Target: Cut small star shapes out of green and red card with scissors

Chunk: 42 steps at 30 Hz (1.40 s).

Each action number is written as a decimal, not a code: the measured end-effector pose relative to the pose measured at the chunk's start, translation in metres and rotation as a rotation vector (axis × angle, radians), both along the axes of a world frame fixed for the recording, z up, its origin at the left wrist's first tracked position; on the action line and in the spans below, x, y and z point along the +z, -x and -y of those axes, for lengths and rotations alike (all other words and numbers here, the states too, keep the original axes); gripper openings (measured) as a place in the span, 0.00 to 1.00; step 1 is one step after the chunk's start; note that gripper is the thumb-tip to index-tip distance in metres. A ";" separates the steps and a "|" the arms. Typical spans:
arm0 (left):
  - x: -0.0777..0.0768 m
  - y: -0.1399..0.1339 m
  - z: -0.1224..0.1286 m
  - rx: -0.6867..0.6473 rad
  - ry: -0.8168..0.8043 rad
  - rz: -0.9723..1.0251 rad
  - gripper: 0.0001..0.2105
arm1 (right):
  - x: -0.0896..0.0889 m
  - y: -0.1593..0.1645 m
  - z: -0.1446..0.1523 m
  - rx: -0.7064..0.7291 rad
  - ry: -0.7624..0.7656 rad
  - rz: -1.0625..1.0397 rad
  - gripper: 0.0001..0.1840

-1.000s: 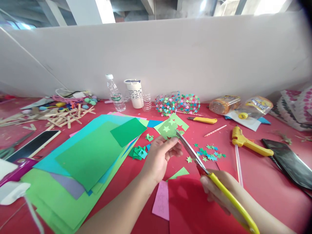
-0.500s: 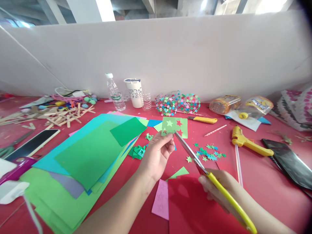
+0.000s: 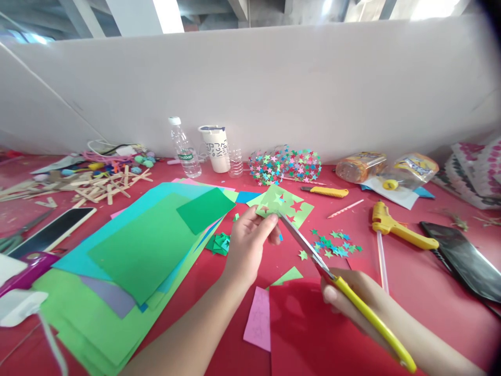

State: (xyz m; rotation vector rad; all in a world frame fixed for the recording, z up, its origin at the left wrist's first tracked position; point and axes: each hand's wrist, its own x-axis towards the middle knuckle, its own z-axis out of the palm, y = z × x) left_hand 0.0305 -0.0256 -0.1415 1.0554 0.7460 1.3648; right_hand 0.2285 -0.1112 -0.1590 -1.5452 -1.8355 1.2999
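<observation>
- Two hands worked low in the frame: the right hand (image 3: pixel 352 303), lower right, was clenched around the yellow handles of the scissors (image 3: pixel 313 256), whose blades ran up toward centre.
- Lower centre lay a red sheet (image 3: pixel 305 334) with a pink slip (image 3: pixel 259 319) just beside it.
- At centre, the left hand (image 3: pixel 250 243) pinched the near edge of a green paper (image 3: pixel 284 205), held off the table and already pierced with star-shaped holes.
- Blade tips met that paper at its near edge, so the step in hand looked like snipping out another star; the next cut would likely call for turning the paper while the blades close in short bites.
- Cut stars (image 3: pixel 332 245) lay scattered just right of the blades.
- Left of centre spread a stack of coloured sheets (image 3: pixel 144 250).
- Right of centre rested a glue gun (image 3: pixel 395 227).
- Farther back stood a bottle (image 3: pixel 185 149), a cup (image 3: pixel 217 149) and a star-covered bundle (image 3: pixel 285 165).
- Wooden sticks (image 3: pixel 97 185) littered the upper left.
- Red table (image 3: pixel 422 292) ended at a pale wall (image 3: pixel 274 89).
</observation>
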 end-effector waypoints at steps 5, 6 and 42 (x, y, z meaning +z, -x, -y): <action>-0.001 0.000 -0.001 -0.035 0.020 0.021 0.07 | 0.004 -0.001 0.001 0.014 0.077 -0.051 0.36; -0.001 0.000 -0.002 -0.041 0.025 0.024 0.07 | 0.005 -0.001 0.001 0.015 0.089 -0.054 0.37; -0.001 0.001 -0.005 -0.004 0.018 -0.054 0.07 | 0.003 0.000 -0.005 -0.101 0.174 0.042 0.25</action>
